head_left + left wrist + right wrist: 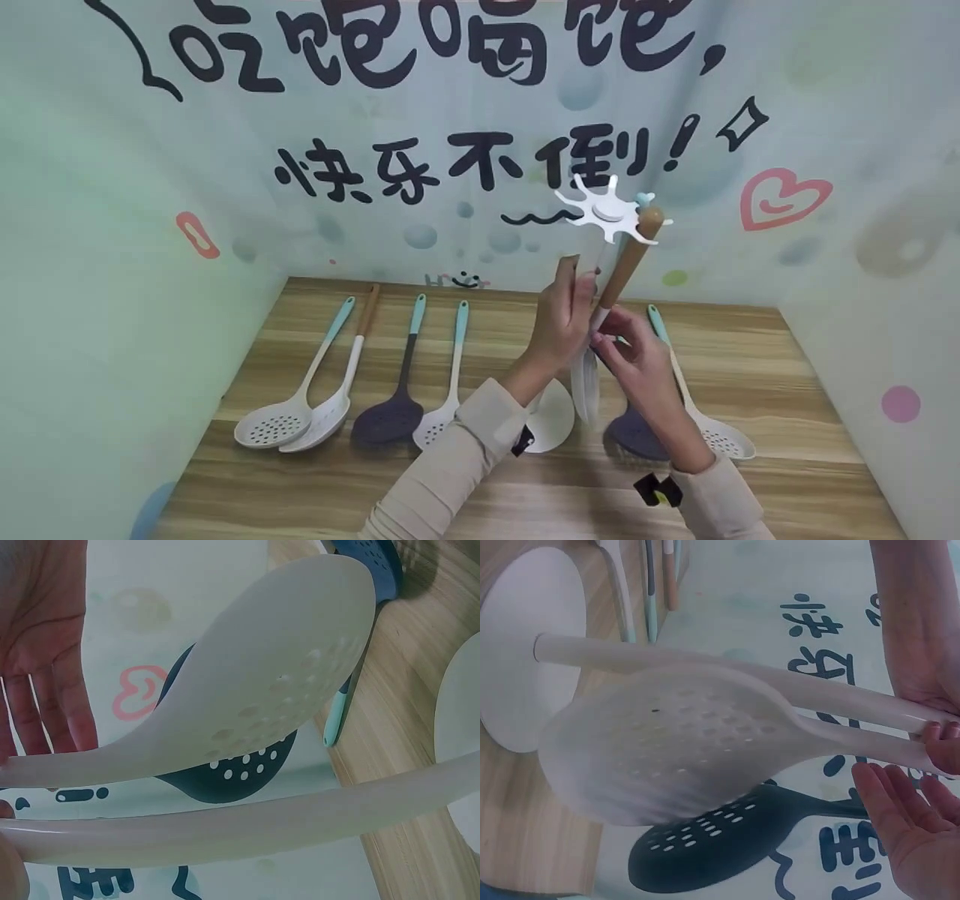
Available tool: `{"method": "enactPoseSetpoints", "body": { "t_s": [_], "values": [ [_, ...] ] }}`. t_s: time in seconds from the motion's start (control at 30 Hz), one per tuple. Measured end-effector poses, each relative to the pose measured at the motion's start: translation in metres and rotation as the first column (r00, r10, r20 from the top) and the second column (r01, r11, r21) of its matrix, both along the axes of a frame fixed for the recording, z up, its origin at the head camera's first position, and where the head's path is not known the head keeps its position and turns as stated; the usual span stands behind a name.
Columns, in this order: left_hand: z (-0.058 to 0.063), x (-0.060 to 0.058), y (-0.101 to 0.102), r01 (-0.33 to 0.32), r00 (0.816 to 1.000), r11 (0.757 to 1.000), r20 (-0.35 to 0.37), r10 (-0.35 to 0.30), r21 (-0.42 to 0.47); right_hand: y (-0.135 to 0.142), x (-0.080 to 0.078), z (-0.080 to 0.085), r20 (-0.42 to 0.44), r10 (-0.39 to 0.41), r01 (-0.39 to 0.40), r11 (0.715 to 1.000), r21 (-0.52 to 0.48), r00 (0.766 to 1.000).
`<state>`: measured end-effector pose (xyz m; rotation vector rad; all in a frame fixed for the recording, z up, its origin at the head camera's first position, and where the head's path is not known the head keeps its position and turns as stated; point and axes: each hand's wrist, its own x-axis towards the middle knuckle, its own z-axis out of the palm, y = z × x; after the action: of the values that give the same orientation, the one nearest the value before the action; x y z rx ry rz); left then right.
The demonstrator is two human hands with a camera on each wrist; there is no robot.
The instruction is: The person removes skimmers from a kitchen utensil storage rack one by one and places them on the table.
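My left hand (pixel 561 319) grips the upright pole (pixel 592 652) of a white utensil rack, just under its star-shaped hook top (pixel 606 212). Below, the rack's round white base (pixel 553 420) shows at the table. With thumb and fingertips, my right hand (pixel 641 356) pinches the handle of a white slotted spoon (pixel 292 660) beside the pole. Its wooden handle end (pixel 630 259) leans up against the hooks, and its bowl points down. Behind it in the wrist views is a dark slotted spoon (pixel 705 840), seemingly hanging from the rack; its attachment is hidden.
Left on the wooden table (pixel 337 495) lie several utensils, including a white skimmer (pixel 274 426), a wood-handled white spoon (pixel 322 424) and a dark one (pixel 388 420). Right of the rack lie another dark utensil (pixel 637 435) and a white skimmer (pixel 727 441). A printed cloth (pixel 450 247) hangs behind.
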<state>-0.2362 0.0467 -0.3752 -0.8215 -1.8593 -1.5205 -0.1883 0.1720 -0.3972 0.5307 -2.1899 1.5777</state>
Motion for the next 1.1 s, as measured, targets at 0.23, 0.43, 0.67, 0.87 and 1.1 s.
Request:
{"method": "enactPoseSetpoints", "body": {
  "t_s": [0.23,0.43,0.67,0.87,1.1],
  "values": [
    [0.0002,-0.0003,0.0002,-0.001,1.0,1.0,0.008,0.001,-0.007,-0.0044,-0.0005,-0.0003,0.081,-0.043,0.043,0.999,0.002,0.996],
    [0.0002,0.0005,-0.0009,0.006,1.0,1.0,0.02,-0.006,-0.009,-0.0038,0.0003,-0.0015,0.046,-0.022,0.021,0.999,0.028,0.999],
    [-0.0021,-0.0005,-0.0008,0.02,1.0,1.0,0.008,-0.02,-0.014,-0.0026,0.0017,-0.0018,0.024,-0.006,0.005,0.999,0.034,1.0],
    [-0.0026,-0.0008,0.0,0.007,1.0,1.0,0.002,-0.007,0.0,-0.0023,0.0027,-0.0006,-0.024,0.016,-0.015,0.999,0.031,1.0],
    [-0.0013,-0.0001,-0.0007,0.013,1.0,1.0,0.009,-0.013,-0.009,-0.0016,0.0028,0.0021,-0.031,0.02,-0.02,1.0,0.023,0.999]
  ]
}}
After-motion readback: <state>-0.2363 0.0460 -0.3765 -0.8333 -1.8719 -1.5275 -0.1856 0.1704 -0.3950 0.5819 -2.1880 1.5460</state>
